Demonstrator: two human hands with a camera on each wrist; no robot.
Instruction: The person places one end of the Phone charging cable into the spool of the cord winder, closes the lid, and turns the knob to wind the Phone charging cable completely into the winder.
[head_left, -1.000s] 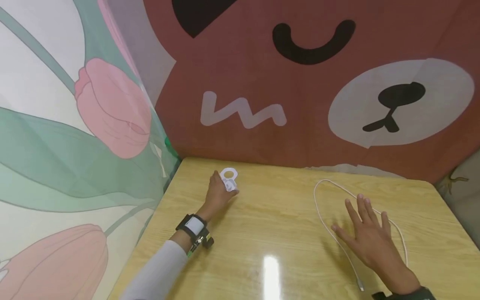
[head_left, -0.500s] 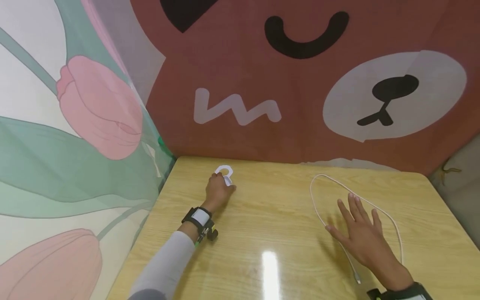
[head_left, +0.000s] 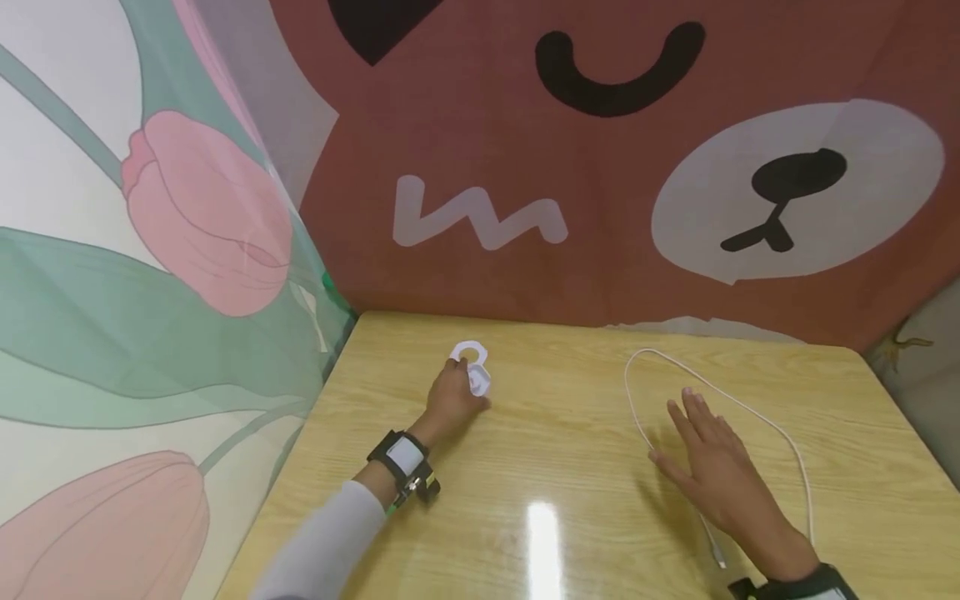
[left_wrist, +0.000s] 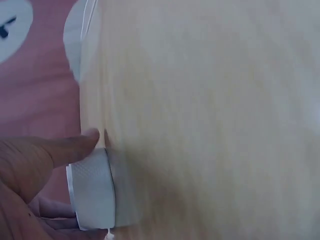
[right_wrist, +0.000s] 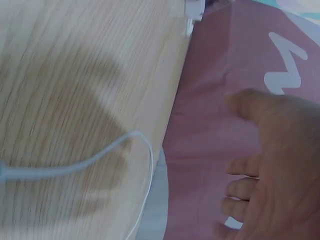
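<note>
My left hand (head_left: pixel 452 398) grips a small white block-like piece with an open ring (head_left: pixel 478 381) at the far left of the table. In the left wrist view the thumb lies along one end of this white piece (left_wrist: pixel 92 192) and the fingers lie behind it; its side is finely textured. My right hand (head_left: pixel 723 475) hovers open over a white charging cable (head_left: pixel 783 435), palm down, holding nothing. That cable curves in a wide loop on the table, its metal-tipped plug (head_left: pixel 717 554) towards the near side. In the right wrist view the cable (right_wrist: pixel 107 149) runs past the hand, apart from it.
The light wood table (head_left: pixel 570 417) ends at the back against a brown bear-print cloth (head_left: pixel 480 283). At the left stands a flower-print cloth (head_left: pixel 225 217). Each wrist wears a black strap with a small device.
My left hand has shifted slightly right and nearer with the white piece, whose ring and body now show more fully. My right hand's fingers have drawn closer together.
</note>
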